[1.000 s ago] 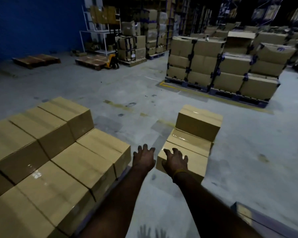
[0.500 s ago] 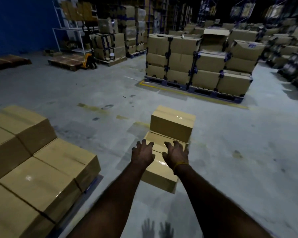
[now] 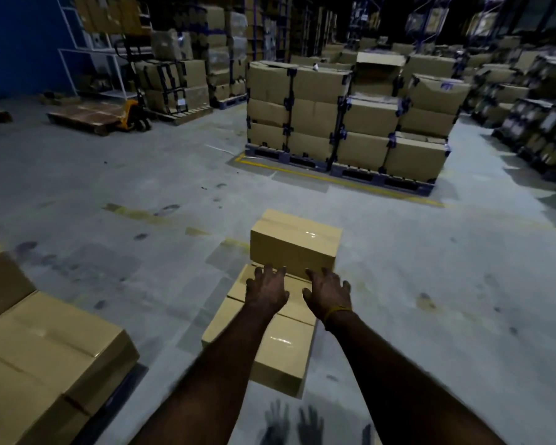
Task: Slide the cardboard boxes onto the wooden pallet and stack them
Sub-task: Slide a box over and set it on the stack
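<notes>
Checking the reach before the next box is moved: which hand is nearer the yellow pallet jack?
Left. The left hand is on the pallet jack's side of the floor boxes; the right hand is farther right.

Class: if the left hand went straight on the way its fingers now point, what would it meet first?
Most likely the near side of the upper box. The left hand hovers over the low boxes, fingers spread and pointing at it; depth is unclear, so a gap may remain.
</notes>
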Tool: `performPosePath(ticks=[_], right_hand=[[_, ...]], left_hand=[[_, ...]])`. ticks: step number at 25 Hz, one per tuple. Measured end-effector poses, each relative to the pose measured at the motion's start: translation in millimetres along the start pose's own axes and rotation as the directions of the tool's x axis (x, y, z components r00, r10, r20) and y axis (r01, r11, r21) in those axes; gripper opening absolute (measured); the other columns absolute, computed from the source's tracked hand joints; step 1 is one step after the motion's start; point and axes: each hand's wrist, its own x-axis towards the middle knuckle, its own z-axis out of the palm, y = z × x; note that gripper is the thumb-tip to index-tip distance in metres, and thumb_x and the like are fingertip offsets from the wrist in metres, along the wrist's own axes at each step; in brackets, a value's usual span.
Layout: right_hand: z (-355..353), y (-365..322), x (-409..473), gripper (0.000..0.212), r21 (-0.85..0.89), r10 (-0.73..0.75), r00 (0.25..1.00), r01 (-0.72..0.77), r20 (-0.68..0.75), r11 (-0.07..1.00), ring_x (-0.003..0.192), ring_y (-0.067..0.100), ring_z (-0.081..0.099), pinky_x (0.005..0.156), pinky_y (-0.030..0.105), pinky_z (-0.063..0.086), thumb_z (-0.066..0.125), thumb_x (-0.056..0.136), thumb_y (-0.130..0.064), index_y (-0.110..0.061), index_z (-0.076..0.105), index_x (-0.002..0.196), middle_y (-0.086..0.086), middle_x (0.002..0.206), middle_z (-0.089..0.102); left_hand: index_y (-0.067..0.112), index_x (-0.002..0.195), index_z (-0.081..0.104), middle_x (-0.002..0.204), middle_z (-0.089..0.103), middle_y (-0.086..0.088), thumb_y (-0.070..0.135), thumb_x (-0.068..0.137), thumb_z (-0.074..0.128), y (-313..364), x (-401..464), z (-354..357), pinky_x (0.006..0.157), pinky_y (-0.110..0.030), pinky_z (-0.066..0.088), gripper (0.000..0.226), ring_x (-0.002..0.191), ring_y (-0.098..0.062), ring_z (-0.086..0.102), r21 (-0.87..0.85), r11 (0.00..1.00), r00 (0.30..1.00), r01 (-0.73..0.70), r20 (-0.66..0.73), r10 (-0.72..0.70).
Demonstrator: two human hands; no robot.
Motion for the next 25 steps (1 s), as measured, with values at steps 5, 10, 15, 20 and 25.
performPosePath(ticks=[5,10,15,20,25], right_hand=[[-19.3,27.8,112.7,0.055,-0.051,-0.021,1.0,0.021,-0.008,0.998,0.133,0.033,0.04,0.107,0.048,0.032,0.047,0.095,-0.039,-0.028,0.038,0.148,0.012,0.149,0.038],[-23.1,38.6,197.2,0.051,-0.081,-0.043,0.999,0.043,0.002,0.996,0.129,0.032,0.043,0.105,0.048,0.033,0.047,0.096,-0.038,-0.029,0.04,0.145,0.012,0.142,0.043],[-3.7,44.3,274.2,0.053,-0.081,-0.062,0.995,0.068,0.076,0.994,0.13,0.033,0.042,0.105,0.051,0.034,0.048,0.095,-0.041,-0.032,0.038,0.146,0.011,0.145,0.04],[12.0,55.1,366.3,0.054,-0.096,-0.15,0.978,0.165,0.143,0.982,0.138,0.033,0.032,0.111,0.052,0.023,0.046,0.097,-0.038,-0.028,0.034,0.148,0.012,0.15,0.032],[33.4,84.2,500.8,0.054,-0.139,-0.291,0.933,0.324,0.211,0.936,0.141,0.032,0.027,0.114,0.053,0.019,0.044,0.099,-0.039,-0.027,0.031,0.15,0.012,0.154,0.028]], left_hand=[[0.028,0.146,0.037,0.144,0.04,-0.008,0.035,0.092,0.056,23.4,114.0,2.2,0.1,-0.045,0.043,0.057,0.133,-0.031,0.039,-0.041,0.999,0.999,0.01,-0.034,-0.011],[0.026,0.146,0.036,0.146,0.037,-0.009,0.035,0.092,0.057,28.5,193.7,1.6,0.101,-0.044,0.043,0.059,0.135,-0.031,0.037,-0.046,0.999,1.0,0.019,-0.011,-0.019],[0.026,0.147,0.037,0.146,0.038,-0.009,0.036,0.092,0.056,15.6,261.7,18.4,0.099,-0.044,0.044,0.059,0.133,-0.031,0.039,-0.026,0.995,0.995,0.098,0.015,-0.098],[0.027,0.149,0.032,0.151,0.032,-0.008,0.037,0.094,0.055,15.1,332.6,45.1,0.102,-0.042,0.042,0.061,0.137,-0.03,0.034,-0.034,0.983,0.983,0.18,0.045,-0.178],[0.03,0.149,0.03,0.152,0.03,-0.007,0.04,0.093,0.056,22.5,445.0,88.6,0.101,-0.043,0.041,0.063,0.139,-0.03,0.031,-0.074,0.932,0.935,0.354,0.057,-0.35]])
